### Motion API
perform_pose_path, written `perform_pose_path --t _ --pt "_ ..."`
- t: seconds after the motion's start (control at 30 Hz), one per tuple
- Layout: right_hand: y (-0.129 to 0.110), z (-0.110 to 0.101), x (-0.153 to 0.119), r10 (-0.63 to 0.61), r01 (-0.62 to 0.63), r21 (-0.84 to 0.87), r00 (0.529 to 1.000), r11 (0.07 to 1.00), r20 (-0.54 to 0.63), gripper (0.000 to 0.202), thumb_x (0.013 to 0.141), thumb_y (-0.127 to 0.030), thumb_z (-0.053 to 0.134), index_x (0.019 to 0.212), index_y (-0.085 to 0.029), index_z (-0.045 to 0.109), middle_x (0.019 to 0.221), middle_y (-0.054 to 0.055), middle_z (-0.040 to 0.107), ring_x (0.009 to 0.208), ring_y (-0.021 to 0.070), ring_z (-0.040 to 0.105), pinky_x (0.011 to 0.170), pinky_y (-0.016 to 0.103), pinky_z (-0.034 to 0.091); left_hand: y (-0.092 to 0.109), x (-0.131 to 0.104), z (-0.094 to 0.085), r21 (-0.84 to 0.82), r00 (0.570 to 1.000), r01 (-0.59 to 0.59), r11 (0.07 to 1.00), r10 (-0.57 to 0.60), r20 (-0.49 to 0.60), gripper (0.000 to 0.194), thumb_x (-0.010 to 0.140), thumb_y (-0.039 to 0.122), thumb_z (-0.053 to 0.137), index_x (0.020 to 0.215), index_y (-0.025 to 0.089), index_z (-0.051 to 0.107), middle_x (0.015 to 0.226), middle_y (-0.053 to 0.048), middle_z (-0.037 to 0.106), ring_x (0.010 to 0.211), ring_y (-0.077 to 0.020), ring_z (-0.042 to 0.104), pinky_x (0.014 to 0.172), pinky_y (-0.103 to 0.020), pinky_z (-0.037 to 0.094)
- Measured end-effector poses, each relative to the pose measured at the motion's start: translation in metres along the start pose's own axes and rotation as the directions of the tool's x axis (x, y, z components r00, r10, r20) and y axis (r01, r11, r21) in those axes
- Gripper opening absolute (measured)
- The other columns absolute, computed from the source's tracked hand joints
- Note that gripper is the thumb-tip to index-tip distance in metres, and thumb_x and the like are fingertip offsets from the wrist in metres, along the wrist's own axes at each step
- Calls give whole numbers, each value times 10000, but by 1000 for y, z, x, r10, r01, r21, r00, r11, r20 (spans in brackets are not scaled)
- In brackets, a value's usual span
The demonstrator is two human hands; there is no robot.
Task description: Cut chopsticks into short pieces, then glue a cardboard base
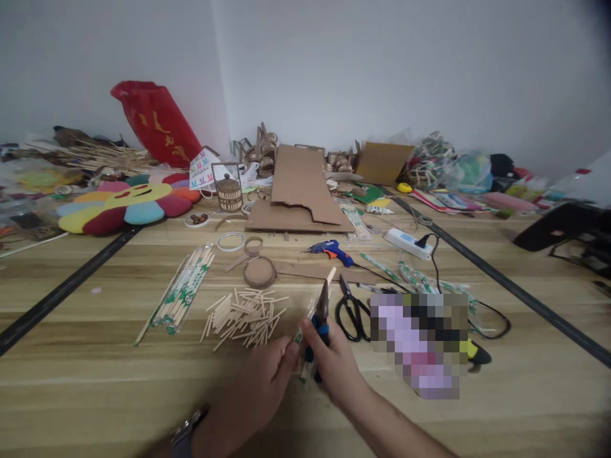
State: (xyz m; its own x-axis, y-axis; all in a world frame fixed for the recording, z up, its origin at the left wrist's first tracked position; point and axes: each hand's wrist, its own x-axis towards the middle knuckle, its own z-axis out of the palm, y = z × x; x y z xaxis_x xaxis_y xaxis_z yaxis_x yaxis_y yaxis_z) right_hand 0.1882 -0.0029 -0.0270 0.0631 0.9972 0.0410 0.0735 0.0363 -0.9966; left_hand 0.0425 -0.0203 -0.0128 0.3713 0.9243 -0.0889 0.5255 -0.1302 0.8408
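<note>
My right hand (337,362) is closed around blue-handled pliers (323,308), their jaws pointing away from me. A pair of chopsticks in a clear and green wrapper (303,370) runs alongside the pliers. My left hand (270,372) pinches that wrapper, its fingers close against my right hand. Whether my right hand also grips the chopsticks is hard to make out. Just beyond my left hand lies a loose pile of short cut sticks (245,318). Black-handled scissors (352,312) rest right of the pliers.
Wrapped chopsticks (184,292) lie at left. Behind the pile are a round cardboard piece (260,272), a tape roll (231,242) and a blue glue gun (331,251). Cardboard sheets (300,184) stand farther back. A power strip (409,243) with its cable is at right.
</note>
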Motion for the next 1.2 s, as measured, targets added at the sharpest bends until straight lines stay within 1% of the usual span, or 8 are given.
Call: perform_pose_path --t 0.23,0.37,0.5,0.77,0.87,0.93,1.1,1.2 --pt "-20 -19 6 -11 33 -75 960 997 279 467 797 -628 585 620 -208 480 607 -19 469 595 145 439 572 261 366 -9 6 -12 -156 1000 -1 988 5 23 586 920 646 271 795 189 617 580 23 465 581 -160 449 541 -265 306" --pt "-28 -25 3 136 -48 -156 772 987 621 315 794 -420 603 621 -205 451 566 -53 412 530 102 363 501 227 286 -14 12 -25 -461 986 86 883 -143 -89 635 852 714 380 1052 162 622 500 91 331 461 -115 312 466 -230 234" --pt "-33 -20 -3 196 -8 -253 655 967 730 234 756 -298 579 630 -212 402 559 -67 376 527 92 325 475 218 246 -14 13 -28 -635 973 88 767 -202 -109 549 794 714 504 817 175 609 470 106 300 434 -80 240 446 -206 209" --pt "-52 -28 1 145 160 -347 693 924 706 188 803 -248 535 664 -204 416 615 -63 373 571 94 341 513 216 266 -15 20 -51 -807 924 -85 584 -257 -284 363 827 523 619 690 196 543 413 104 310 416 -77 272 439 -173 284" --pt "-66 -48 -2 193 276 -475 662 836 724 155 789 -250 576 678 -194 484 621 -56 440 581 103 407 529 214 289 -26 28 -74 -879 844 -228 418 -365 -393 285 857 396 641 689 192 534 376 109 322 364 -68 263 388 -158 262" --pt "-75 -71 -2 212 329 -572 700 752 682 198 808 -319 586 678 -189 515 651 -32 500 611 125 462 548 221 321 -32 31 -85 -895 810 -286 341 -413 -416 292 927 324 555 673 189 503 358 112 313 336 -64 248 371 -146 253" --pt "-82 -154 20 140 145 -854 959 500 245 275 894 -405 469 761 -198 589 715 36 624 667 199 568 608 275 411 -32 34 -75 -945 865 -129 302 -432 -256 255 942 273 531 712 165 539 365 109 343 326 -58 281 354 -142 247" --pt "-75 -208 39 66 -146 -948 989 282 -133 220 875 -341 539 725 -193 602 637 53 628 575 195 569 537 280 366 -30 33 -61 -949 885 -75 306 -418 -205 232 912 287 571 725 150 570 375 106 352 333 -53 274 348 -141 239"
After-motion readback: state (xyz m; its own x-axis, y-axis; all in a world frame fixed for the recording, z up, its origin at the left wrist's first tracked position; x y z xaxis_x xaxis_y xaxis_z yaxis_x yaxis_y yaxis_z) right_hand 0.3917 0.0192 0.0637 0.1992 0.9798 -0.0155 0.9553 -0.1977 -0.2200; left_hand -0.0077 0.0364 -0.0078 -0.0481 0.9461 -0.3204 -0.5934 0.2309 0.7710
